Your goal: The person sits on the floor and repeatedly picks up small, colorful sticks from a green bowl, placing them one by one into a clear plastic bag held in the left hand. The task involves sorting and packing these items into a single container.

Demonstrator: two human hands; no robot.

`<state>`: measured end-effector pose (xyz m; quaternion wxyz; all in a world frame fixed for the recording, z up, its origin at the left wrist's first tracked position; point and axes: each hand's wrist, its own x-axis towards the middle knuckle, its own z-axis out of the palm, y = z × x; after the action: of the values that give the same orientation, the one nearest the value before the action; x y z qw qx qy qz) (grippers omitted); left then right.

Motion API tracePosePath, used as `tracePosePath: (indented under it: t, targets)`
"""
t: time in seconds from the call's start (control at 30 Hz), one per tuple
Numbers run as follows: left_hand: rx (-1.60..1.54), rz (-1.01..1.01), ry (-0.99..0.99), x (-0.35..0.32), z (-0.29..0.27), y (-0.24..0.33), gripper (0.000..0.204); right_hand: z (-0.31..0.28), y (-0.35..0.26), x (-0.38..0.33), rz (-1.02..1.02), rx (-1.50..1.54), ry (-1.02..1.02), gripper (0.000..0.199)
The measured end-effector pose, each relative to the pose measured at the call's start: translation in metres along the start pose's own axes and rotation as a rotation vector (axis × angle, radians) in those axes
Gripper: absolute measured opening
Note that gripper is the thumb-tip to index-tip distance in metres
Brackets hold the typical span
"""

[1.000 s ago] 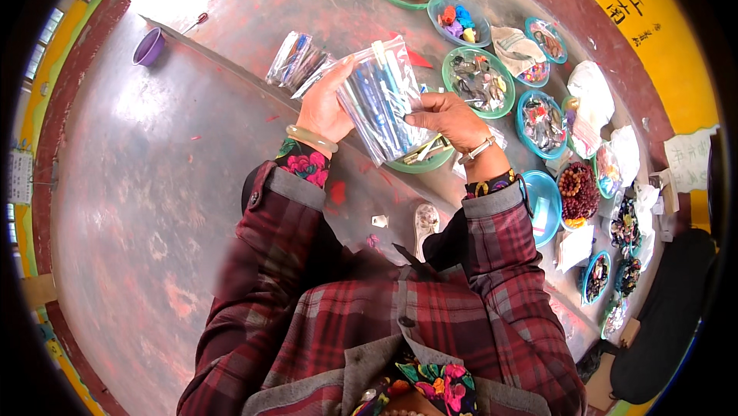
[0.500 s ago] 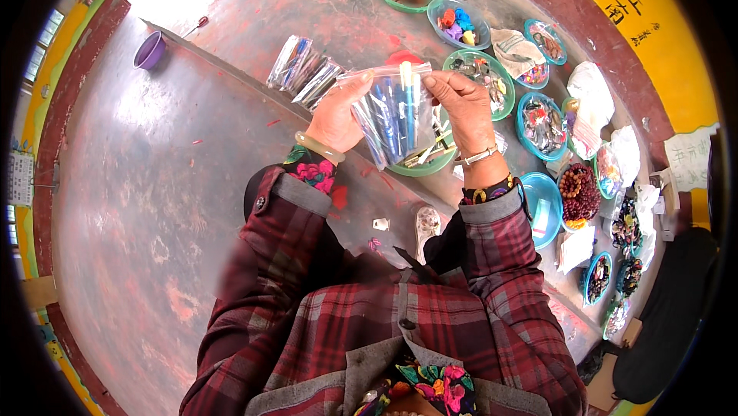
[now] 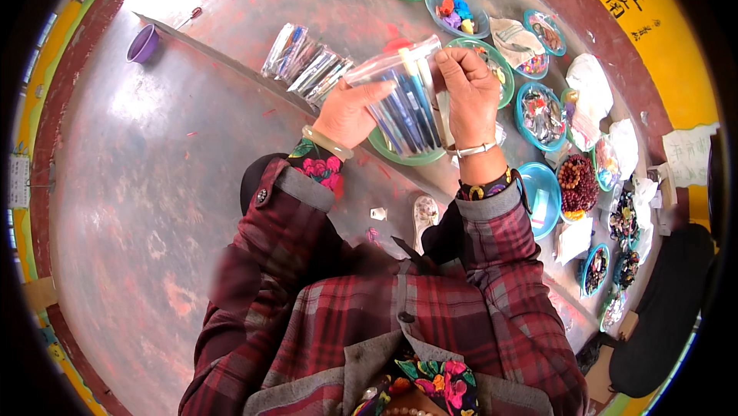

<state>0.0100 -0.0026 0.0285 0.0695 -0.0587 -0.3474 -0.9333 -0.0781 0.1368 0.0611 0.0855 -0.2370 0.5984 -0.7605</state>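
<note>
A clear plastic bag (image 3: 400,97) full of blue and white stick-like pieces is held up in front of me by both hands. My left hand (image 3: 347,112) grips its lower left side. My right hand (image 3: 469,93) pinches its upper right edge near the opening. Under the bag lies a green plate (image 3: 400,156) on the floor. More clear bags of the same pieces (image 3: 306,66) lie in a row to the upper left of my hands.
Several green and blue plates of beads (image 3: 538,112) curve along the right side, with a plate of brown beads (image 3: 578,185) and white plastic bags (image 3: 590,86). A purple cup (image 3: 143,43) stands far left. The floor (image 3: 154,208) is worn red concrete. A shoe (image 3: 424,212) shows below my hands.
Both hands have turned the bag from slanted to more upright and lifted it slightly. My right hand has moved from the bag's lower side up to its top right edge.
</note>
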Motion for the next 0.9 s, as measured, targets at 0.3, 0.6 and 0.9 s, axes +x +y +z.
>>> tracePosePath:
  t: [0.3,0.6,0.9]
  targets:
    - [0.074,0.074,0.07,0.001,-0.003,0.015,0.042,-0.002,-0.002,0.008,0.005,-0.087,-0.064,0.01]
    - [-0.051,0.19,0.176,0.004,-0.024,0.038,0.034,-0.079,0.08,0.055,0.248,-0.644,-0.376,0.016]
    - [-0.19,0.193,0.151,0.005,-0.028,0.04,0.028,-0.102,0.193,0.016,0.05,-1.554,-1.027,0.015]
